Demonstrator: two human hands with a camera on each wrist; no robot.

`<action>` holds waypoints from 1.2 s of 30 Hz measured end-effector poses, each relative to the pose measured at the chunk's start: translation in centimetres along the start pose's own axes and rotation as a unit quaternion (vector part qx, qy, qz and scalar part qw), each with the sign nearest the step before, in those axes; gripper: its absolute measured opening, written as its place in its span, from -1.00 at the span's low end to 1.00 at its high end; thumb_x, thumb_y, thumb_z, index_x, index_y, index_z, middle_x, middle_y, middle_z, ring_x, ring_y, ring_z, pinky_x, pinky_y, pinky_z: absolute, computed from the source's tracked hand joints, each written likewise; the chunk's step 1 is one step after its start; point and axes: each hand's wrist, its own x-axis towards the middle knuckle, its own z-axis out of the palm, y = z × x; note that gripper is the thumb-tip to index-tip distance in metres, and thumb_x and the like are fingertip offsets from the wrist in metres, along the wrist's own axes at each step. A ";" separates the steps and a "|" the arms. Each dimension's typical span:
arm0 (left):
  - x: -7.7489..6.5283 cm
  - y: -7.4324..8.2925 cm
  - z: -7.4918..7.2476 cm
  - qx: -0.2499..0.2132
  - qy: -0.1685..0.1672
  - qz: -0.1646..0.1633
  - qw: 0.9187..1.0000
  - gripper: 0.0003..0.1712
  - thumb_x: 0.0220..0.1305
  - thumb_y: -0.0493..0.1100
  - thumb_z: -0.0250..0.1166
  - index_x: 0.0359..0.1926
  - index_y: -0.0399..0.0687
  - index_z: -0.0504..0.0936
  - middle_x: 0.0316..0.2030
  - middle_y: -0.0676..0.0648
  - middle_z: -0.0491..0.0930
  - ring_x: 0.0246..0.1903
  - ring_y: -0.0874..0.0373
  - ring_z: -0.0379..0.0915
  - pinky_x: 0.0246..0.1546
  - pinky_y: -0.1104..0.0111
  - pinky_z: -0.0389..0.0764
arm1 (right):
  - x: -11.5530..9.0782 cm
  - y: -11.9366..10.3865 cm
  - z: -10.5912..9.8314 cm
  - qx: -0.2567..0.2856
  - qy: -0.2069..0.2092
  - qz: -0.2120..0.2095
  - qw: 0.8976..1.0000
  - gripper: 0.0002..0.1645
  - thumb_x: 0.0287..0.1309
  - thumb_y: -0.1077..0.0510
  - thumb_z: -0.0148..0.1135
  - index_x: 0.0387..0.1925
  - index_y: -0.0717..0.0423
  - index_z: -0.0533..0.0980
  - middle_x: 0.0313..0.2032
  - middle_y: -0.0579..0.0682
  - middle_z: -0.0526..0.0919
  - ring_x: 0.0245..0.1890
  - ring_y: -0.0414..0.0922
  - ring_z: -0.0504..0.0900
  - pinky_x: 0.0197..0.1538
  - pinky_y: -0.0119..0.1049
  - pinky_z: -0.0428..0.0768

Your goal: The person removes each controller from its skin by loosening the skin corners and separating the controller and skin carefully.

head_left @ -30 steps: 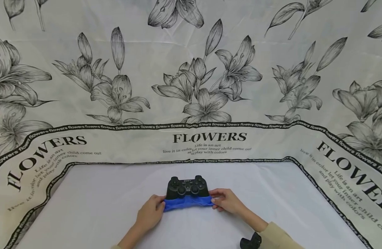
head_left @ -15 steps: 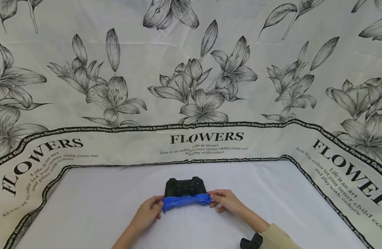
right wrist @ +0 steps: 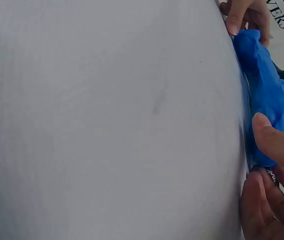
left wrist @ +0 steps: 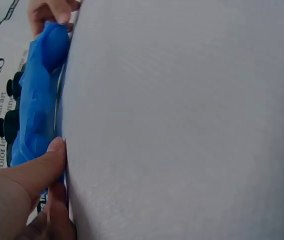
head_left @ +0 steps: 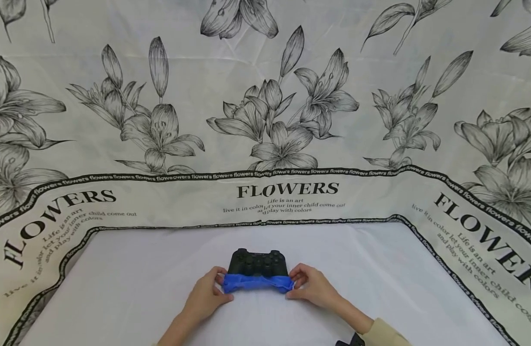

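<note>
Your L hand [head_left: 207,294] pinches the blue cover [head_left: 258,283] at the L end of the black controller [head_left: 257,263]. Controller's btwn hands, over the tabletop [head_left: 140,278], cover round its near side. Your R hand [head_left: 314,288] pinches cover at controller's R end. Risk: uneven pull w/ either hand could tear or slip the thin-looking cover.

The left hand [head_left: 207,294] and right hand [head_left: 313,287] block both ends of the game controller [head_left: 258,263], curled at the blue wrap [head_left: 259,283] on its near edge; white tabletop [head_left: 140,274] leaves passage beyond it to the printed backdrop [head_left: 287,198] and, nearer, between the forearms [head_left: 179,326], a dark object [head_left: 355,341] obstructing its near right
</note>
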 end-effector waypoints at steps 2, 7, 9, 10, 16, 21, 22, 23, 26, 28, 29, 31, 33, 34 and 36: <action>0.1 0.4 0.1 0.058 0.020 0.009 0.998 -0.40 -0.07 -0.13 0.53 0.00 -0.10 0.46 -0.36 0.05 0.48 -0.57 0.37 0.32 -0.57 0.47 0.35 | 0.0 -0.1 0.1 -0.045 0.014 -0.010 0.999 -0.48 -0.20 0.04 0.57 -0.19 0.10 0.51 -0.28 -0.09 0.64 -0.39 -0.27 0.54 -0.28 -0.45 0.49; 0.3 0.6 0.2 0.112 0.032 0.000 0.993 -0.44 -0.04 -0.04 0.51 -0.05 -0.05 0.46 -0.39 0.11 0.44 -0.54 0.34 0.24 -0.56 0.47 0.26 | 0.3 -0.4 0.1 -0.096 0.017 -0.037 0.995 -0.45 -0.23 -0.02 0.58 -0.20 0.02 0.49 -0.24 -0.14 0.64 -0.34 -0.25 0.55 -0.25 -0.41 0.48; 0.2 0.5 0.2 0.106 0.028 -0.004 0.994 -0.46 -0.03 -0.01 0.49 -0.05 -0.05 0.46 -0.35 0.10 0.46 -0.53 0.34 0.24 -0.55 0.49 0.29 | 0.4 -0.5 0.0 -0.078 0.010 -0.037 0.996 -0.47 -0.18 -0.01 0.55 -0.19 0.05 0.47 -0.24 -0.10 0.65 -0.34 -0.25 0.56 -0.25 -0.41 0.48; 0.2 0.4 0.2 0.094 0.028 -0.006 0.995 -0.46 -0.02 0.00 0.48 -0.06 -0.04 0.46 -0.32 0.08 0.48 -0.53 0.34 0.25 -0.55 0.50 0.30 | 0.5 -0.5 0.0 -0.057 0.006 -0.032 0.998 -0.48 -0.14 0.01 0.53 -0.17 0.07 0.47 -0.24 -0.06 0.65 -0.33 -0.24 0.56 -0.28 -0.41 0.51; 0.2 0.6 0.1 -0.095 0.043 -0.027 0.994 -0.55 0.07 -0.06 0.44 -0.11 -0.06 0.42 -0.17 -0.05 0.54 -0.29 0.25 0.50 -0.41 0.50 0.51 | 1.2 -0.4 -0.5 0.097 0.006 0.021 0.995 -0.53 0.09 0.11 0.38 -0.04 0.26 0.43 -0.24 0.10 0.65 -0.29 -0.23 0.57 -0.43 -0.32 0.64; 0.7 0.4 0.2 -0.199 0.075 -0.034 0.976 -0.55 0.09 -0.19 0.44 -0.07 -0.10 0.41 -0.08 -0.12 0.49 -0.07 0.10 0.55 -0.24 0.50 0.60 | 1.5 -0.3 -0.3 0.127 -0.005 0.014 0.992 -0.49 0.06 0.10 0.41 -0.06 0.31 0.43 -0.27 0.06 0.63 -0.34 -0.26 0.59 -0.37 -0.30 0.68; 0.7 0.4 0.2 -0.211 0.077 -0.034 0.974 -0.55 0.08 -0.22 0.44 -0.07 -0.11 0.41 -0.06 -0.13 0.47 -0.07 0.10 0.55 -0.22 0.51 0.60 | 1.5 -0.1 -0.1 0.120 -0.006 0.009 0.993 -0.49 0.03 0.09 0.44 -0.08 0.29 0.45 -0.27 0.05 0.63 -0.33 -0.27 0.60 -0.36 -0.32 0.67; 0.7 0.3 0.2 -0.213 0.077 -0.032 0.973 -0.55 0.07 -0.24 0.44 -0.06 -0.11 0.41 -0.05 -0.13 0.47 -0.09 0.11 0.56 -0.22 0.51 0.60 | 1.5 0.0 0.0 0.111 -0.004 0.003 0.994 -0.49 -0.02 0.10 0.47 -0.11 0.28 0.46 -0.27 0.05 0.64 -0.32 -0.27 0.60 -0.36 -0.33 0.66; 0.6 0.1 0.1 -0.206 0.061 -0.015 0.976 -0.54 0.07 -0.25 0.44 -0.07 -0.10 0.41 -0.10 -0.15 0.50 -0.23 0.22 0.59 -0.29 0.49 0.61 | 1.4 0.6 0.2 0.077 0.006 -0.014 0.997 -0.50 -0.13 0.12 0.54 -0.17 0.22 0.50 -0.24 0.04 0.63 -0.29 -0.28 0.59 -0.27 -0.37 0.63; 0.4 0.1 0.1 -0.191 0.049 -0.009 0.980 -0.56 0.07 -0.21 0.44 -0.09 -0.07 0.40 -0.16 -0.13 0.54 -0.33 0.29 0.58 -0.34 0.49 0.59 | 1.3 0.8 0.1 0.063 0.014 -0.028 0.997 -0.47 -0.17 0.16 0.55 -0.16 0.22 0.49 -0.21 0.07 0.63 -0.25 -0.27 0.59 -0.20 -0.37 0.61; 0.4 0.1 0.2 -0.185 0.045 -0.008 0.982 -0.57 0.09 -0.19 0.44 -0.11 -0.06 0.39 -0.20 -0.12 0.55 -0.37 0.32 0.56 -0.37 0.49 0.57 | 1.3 0.7 0.0 0.063 0.018 -0.029 0.997 -0.47 -0.17 0.16 0.55 -0.15 0.23 0.48 -0.20 0.07 0.63 -0.25 -0.27 0.59 -0.16 -0.37 0.61; 0.5 0.1 0.5 -0.175 0.044 -0.011 0.984 -0.60 0.12 -0.16 0.42 -0.14 -0.06 0.38 -0.25 -0.06 0.54 -0.42 0.32 0.53 -0.42 0.50 0.52 | 1.4 0.5 -0.2 0.065 0.024 -0.026 0.997 -0.45 -0.16 0.15 0.55 -0.14 0.24 0.47 -0.21 0.07 0.63 -0.24 -0.27 0.60 -0.11 -0.39 0.59; 0.6 0.5 0.5 -0.175 0.048 -0.032 0.983 -0.63 0.14 -0.13 0.40 -0.16 -0.04 0.37 -0.30 -0.02 0.53 -0.43 0.30 0.51 -0.44 0.49 0.46 | 1.6 0.2 -0.3 0.070 0.029 -0.020 0.997 -0.44 -0.14 0.10 0.54 -0.14 0.23 0.46 -0.22 0.04 0.63 -0.24 -0.28 0.60 -0.11 -0.42 0.58; 0.7 0.6 0.5 -0.177 0.049 -0.039 0.982 -0.64 0.15 -0.12 0.39 -0.16 -0.03 0.37 -0.31 -0.01 0.52 -0.43 0.29 0.50 -0.45 0.49 0.45 | 1.7 0.0 -0.4 0.073 0.030 -0.017 0.997 -0.44 -0.13 0.08 0.54 -0.14 0.23 0.47 -0.23 0.04 0.63 -0.24 -0.27 0.60 -0.10 -0.44 0.58; 0.9 0.9 0.5 -0.184 0.050 -0.051 0.980 -0.65 0.17 -0.12 0.37 -0.17 -0.04 0.37 -0.31 -0.01 0.50 -0.42 0.25 0.50 -0.44 0.48 0.45 | 1.8 -0.2 -0.6 0.077 0.027 -0.011 0.997 -0.45 -0.12 0.05 0.53 -0.16 0.24 0.47 -0.25 0.01 0.62 -0.25 -0.27 0.59 -0.12 -0.47 0.56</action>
